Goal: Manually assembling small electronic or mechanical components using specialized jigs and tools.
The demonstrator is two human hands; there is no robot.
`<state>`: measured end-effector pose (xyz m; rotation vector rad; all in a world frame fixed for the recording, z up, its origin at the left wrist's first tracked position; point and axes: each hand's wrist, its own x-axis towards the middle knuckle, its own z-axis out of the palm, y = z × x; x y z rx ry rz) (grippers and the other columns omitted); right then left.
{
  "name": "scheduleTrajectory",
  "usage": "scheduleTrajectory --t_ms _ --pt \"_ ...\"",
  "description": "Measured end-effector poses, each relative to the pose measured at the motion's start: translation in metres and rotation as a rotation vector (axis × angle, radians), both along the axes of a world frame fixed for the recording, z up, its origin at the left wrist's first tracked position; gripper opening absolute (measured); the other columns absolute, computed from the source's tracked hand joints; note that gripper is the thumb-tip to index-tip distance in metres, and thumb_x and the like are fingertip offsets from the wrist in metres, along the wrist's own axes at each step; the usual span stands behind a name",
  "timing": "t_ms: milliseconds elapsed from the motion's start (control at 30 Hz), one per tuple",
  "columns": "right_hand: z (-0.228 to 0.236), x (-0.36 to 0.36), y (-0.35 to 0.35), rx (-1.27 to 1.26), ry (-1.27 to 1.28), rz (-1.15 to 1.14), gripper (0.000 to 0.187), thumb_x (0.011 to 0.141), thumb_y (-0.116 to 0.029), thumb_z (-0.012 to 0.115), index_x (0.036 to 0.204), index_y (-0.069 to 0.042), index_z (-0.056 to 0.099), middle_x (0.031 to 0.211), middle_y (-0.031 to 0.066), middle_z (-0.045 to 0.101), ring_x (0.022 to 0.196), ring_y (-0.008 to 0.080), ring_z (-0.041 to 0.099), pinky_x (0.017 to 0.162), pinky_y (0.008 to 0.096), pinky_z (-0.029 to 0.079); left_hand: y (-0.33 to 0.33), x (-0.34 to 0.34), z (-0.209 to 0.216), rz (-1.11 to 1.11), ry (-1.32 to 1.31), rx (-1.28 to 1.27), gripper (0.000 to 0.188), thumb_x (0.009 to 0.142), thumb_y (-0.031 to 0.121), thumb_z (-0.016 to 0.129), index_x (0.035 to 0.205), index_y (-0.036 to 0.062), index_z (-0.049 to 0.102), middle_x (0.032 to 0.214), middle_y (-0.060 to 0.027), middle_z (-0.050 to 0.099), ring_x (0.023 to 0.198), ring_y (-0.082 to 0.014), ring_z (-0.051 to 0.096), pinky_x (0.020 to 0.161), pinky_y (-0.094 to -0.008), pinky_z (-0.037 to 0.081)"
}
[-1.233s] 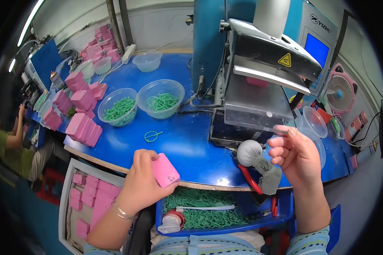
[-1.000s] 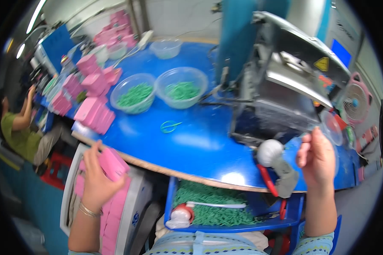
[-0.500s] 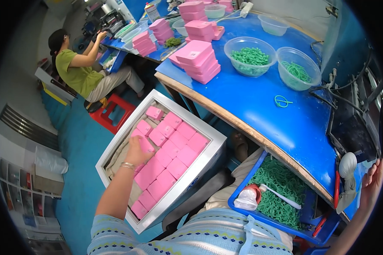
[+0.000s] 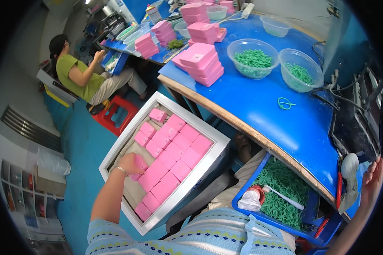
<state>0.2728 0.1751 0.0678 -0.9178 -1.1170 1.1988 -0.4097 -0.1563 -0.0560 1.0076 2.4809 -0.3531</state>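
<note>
My left hand (image 4: pixel 128 164) is down inside a white-rimmed box (image 4: pixel 222 140), its fingers closed round a pink block (image 4: pixel 140 163) at the left edge of the packed blocks. Rows of similar pink blocks (image 4: pixel 173 149) fill much of the box, over a beige lining (image 4: pixel 132 188). Some of them carry small printed marks. At the far right, my right hand (image 4: pixel 372 180) is raised with its fingers extended beside a dark machine (image 4: pixel 356 127). I see nothing in that hand.
On the blue table (image 4: pixel 251 110) stand stacked pink blocks (image 4: pixel 204 63), clear bowls (image 4: pixel 253 59) of green pieces and a green loop (image 4: pixel 286 103). A blue tray (image 4: pixel 234 203) of green strands rests by my lap. Left, a person (image 4: pixel 78 76) sits near a red stool (image 4: pixel 115 112).
My left hand has moved nearer to me along the left edge of the packed blocks. A pink block now shows where it was. The seated person's hands have shifted.
</note>
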Motion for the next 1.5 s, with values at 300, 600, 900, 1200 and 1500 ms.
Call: scheduleTrajectory --t_ms 300,600,900,1200,1500 --pt "0.014 -0.113 -0.087 0.066 -0.146 0.38 0.026 0.093 -0.026 0.047 0.099 -0.002 0.041 0.074 0.0123 0.06 0.05 0.0139 0.057 0.045 0.0213 0.047 0.103 0.124 0.083 0.174 -1.406 1.108 0.062 0.064 0.005 0.069 0.119 0.0091 0.04 0.097 -0.0086 0.055 0.086 -0.0192 0.059 0.074 -0.0308 0.05" --pt "-0.045 -0.192 -0.125 -0.207 0.27 0.625 0.056 0.07 -0.007 0.076 0.101 -0.009 0.029 0.108 0.0104 0.041 0.098 0.0139 0.047 0.083 0.033 0.043 0.184 0.332 0.106 -0.857 -0.647 1.19 0.058 0.063 0.013 0.078 0.112 0.0097 0.048 0.106 -0.0168 0.044 0.092 -0.0316 0.047 0.079 -0.0385 0.042" --pt "-0.04 -0.146 -0.108 0.034 -0.392 0.672 0.022 0.087 -0.022 0.054 0.09 -0.004 0.041 0.078 0.0114 0.054 0.069 0.0218 0.058 0.063 0.033 0.046 0.205 0.357 0.09 -0.778 -1.537 0.9 0.058 0.061 0.001 0.076 0.107 0.0106 0.043 0.125 -0.0188 0.041 0.116 -0.0296 0.044 0.096 -0.0401 0.036" --pt "-0.033 -0.133 -0.102 -0.005 -0.166 0.86 0.03 0.095 -0.017 0.04 0.071 -0.003 0.051 0.058 0.0026 0.056 0.043 0.0098 0.052 0.043 0.0253 0.042 0.199 0.367 0.08 -0.362 -1.972 0.762 0.048 0.066 -0.003 0.064 0.106 0.0088 0.04 0.112 -0.0097 0.042 0.115 -0.0219 0.041 0.096 -0.0381 0.035" --pt "-0.029 -0.127 -0.107 -0.304 0.878 0.676 0.031 0.097 -0.027 0.036 0.08 -0.004 0.048 0.047 0.0032 0.04 0.034 0.0108 0.035 0.033 0.0241 0.03 0.21 0.367 0.088 0.375 -2.524 0.673 0.046 0.068 0.012 0.068 0.107 0.0097 0.044 0.107 -0.006 0.044 0.113 -0.0225 0.041 0.102 -0.0466 0.033"
